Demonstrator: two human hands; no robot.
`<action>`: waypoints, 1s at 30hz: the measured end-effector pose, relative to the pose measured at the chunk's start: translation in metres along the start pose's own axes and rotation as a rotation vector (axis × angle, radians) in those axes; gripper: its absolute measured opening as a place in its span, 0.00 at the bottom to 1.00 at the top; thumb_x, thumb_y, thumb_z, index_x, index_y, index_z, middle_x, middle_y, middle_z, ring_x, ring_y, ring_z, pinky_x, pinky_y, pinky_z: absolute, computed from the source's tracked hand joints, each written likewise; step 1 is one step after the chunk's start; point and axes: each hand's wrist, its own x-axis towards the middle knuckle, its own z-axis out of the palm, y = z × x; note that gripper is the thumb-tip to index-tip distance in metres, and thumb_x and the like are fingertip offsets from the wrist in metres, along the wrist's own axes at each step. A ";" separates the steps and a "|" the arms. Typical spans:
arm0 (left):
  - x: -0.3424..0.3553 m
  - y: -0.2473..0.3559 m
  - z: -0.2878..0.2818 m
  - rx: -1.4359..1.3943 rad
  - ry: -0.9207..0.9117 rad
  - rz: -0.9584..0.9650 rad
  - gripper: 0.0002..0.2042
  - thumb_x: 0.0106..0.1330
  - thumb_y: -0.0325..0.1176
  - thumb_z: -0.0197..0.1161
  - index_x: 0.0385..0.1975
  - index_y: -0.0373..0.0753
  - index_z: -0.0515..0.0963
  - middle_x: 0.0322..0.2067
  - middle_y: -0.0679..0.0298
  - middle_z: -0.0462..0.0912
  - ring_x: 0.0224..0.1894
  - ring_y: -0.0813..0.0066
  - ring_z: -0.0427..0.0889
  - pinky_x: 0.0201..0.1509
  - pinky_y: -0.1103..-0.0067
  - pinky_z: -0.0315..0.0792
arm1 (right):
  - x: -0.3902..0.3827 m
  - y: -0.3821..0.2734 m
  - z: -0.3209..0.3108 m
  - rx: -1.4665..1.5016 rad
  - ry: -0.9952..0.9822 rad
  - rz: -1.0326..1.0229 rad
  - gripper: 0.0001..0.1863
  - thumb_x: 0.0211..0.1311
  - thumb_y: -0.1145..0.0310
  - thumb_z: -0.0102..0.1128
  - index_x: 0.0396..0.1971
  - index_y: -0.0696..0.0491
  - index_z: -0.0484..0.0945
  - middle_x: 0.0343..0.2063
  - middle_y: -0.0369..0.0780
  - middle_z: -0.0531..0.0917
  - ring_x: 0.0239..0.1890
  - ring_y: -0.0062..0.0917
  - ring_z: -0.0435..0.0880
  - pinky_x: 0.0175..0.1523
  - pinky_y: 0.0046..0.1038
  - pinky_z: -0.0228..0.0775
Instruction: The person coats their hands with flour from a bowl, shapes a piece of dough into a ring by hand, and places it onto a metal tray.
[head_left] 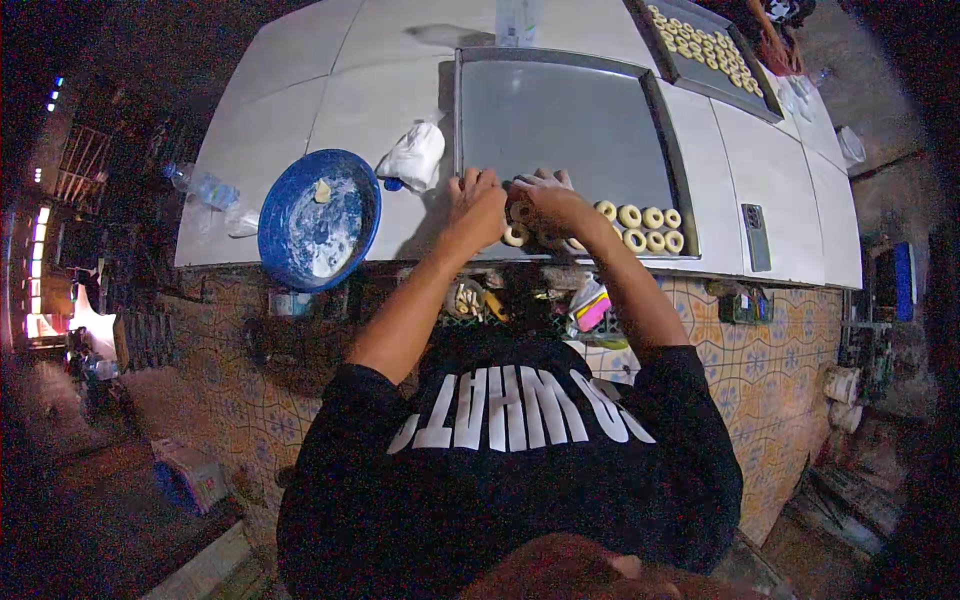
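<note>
A large grey metal baking tray lies before me, with rings of pale dough in two rows along its near edge. At the tray's near left corner, my left hand is closed, fingers curled, by the tray's left rim. Just beside it, my right hand bends its fingers down over the near rows; what its fingertips hold is hidden. One dough ring shows between my hands, and another dough ring lies right of my right hand. Both hands cover part of the rows.
Left of the tray stands a blue basin dusted with white flour, a small dough lump inside. A white plastic bag sits between them. A phone lies at right. Another tray of dough rings is far right, near another person's hand.
</note>
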 end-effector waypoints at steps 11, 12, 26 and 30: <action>-0.005 -0.020 0.008 -0.098 0.170 0.004 0.09 0.56 0.28 0.66 0.36 0.44 0.85 0.47 0.62 0.76 0.57 0.59 0.69 0.56 0.57 0.58 | 0.009 0.022 0.002 0.470 -0.030 -0.121 0.17 0.62 0.62 0.68 0.49 0.53 0.82 0.46 0.47 0.87 0.50 0.41 0.84 0.58 0.46 0.68; -0.004 -0.021 0.011 -0.114 0.205 -0.004 0.08 0.55 0.28 0.67 0.34 0.46 0.85 0.47 0.64 0.75 0.57 0.60 0.68 0.55 0.57 0.57 | 0.013 0.021 0.004 0.526 0.002 -0.177 0.17 0.64 0.62 0.67 0.47 0.56 0.83 0.44 0.48 0.87 0.46 0.41 0.86 0.56 0.41 0.72; -0.004 -0.007 -0.002 -0.199 0.140 -0.068 0.16 0.55 0.30 0.72 0.45 0.43 0.87 0.53 0.62 0.73 0.62 0.58 0.64 0.64 0.54 0.56 | 0.005 0.014 0.005 0.282 0.256 0.151 0.16 0.65 0.65 0.62 0.52 0.42 0.85 0.43 0.43 0.88 0.51 0.44 0.86 0.52 0.62 0.61; 0.000 -0.011 0.006 -0.105 0.126 -0.028 0.15 0.56 0.33 0.73 0.45 0.42 0.87 0.57 0.60 0.74 0.64 0.57 0.64 0.64 0.57 0.57 | 0.013 0.020 0.010 0.237 0.071 0.062 0.21 0.62 0.66 0.63 0.57 0.41 0.83 0.48 0.45 0.87 0.52 0.44 0.85 0.54 0.68 0.59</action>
